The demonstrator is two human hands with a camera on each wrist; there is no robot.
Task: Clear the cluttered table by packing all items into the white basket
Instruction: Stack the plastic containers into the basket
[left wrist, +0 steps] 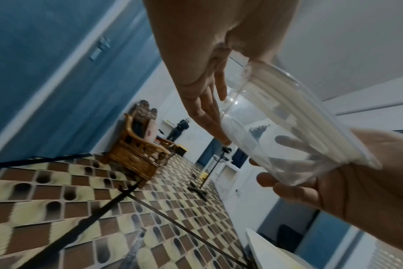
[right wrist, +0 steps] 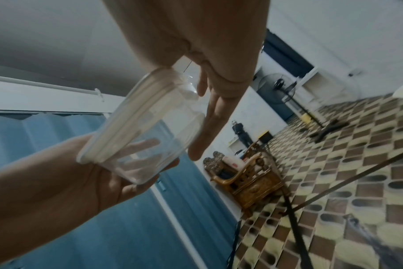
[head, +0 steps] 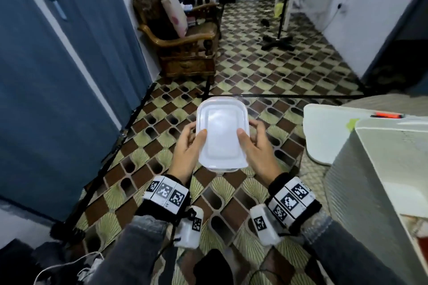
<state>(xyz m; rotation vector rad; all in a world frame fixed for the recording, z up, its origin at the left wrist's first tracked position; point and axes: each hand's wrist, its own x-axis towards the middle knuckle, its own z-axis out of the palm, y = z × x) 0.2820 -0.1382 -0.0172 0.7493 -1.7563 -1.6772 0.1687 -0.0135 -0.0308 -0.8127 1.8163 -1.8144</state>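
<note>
A clear plastic container with a white lid [head: 221,134] is held lid-up over the tiled floor, in the middle of the head view. My left hand [head: 187,146] grips its left side and my right hand [head: 254,143] its right side, each with the thumb on the lid and fingers underneath. The left wrist view shows the container [left wrist: 276,127] between my left hand [left wrist: 203,94] and right hand [left wrist: 334,182]. From the right wrist, the container [right wrist: 150,127] looks empty, with the right hand [right wrist: 212,112] and left hand [right wrist: 58,172] around it. The white basket [head: 361,192] stands at the right.
A white table [head: 324,139] with an orange marker [head: 386,114] lies beyond the basket. A wooden armchair [head: 185,48] stands by the left wall, and a fan stand [head: 280,41] stands further back. Black lines cross the floor. A person stands in the far room.
</note>
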